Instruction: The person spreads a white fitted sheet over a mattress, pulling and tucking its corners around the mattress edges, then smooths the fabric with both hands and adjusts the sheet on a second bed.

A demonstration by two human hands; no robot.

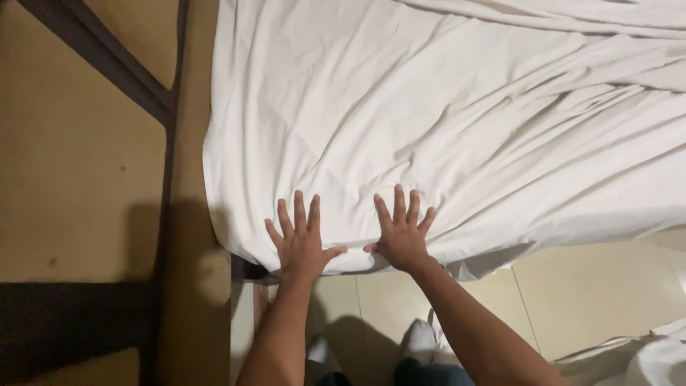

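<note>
A wrinkled white sheet (457, 121) covers a bed and fills most of the view. My left hand (300, 239) lies flat on the sheet near the bed's near left corner, fingers spread. My right hand (401, 232) presses flat on the sheet a short way to the right, fingers also spread. Both palms rest close to the bed's near edge, thumbs pointing toward each other. Neither hand holds anything. The sheet's hem (479, 268) hangs over the edge beside my right wrist.
A tan wall with dark wooden trim (107, 61) runs along the left of the bed. Pale floor tiles (593, 286) lie below the bed edge. My feet in white footwear (418, 339) stand on the tiles. More white cloth (654, 357) sits at the bottom right.
</note>
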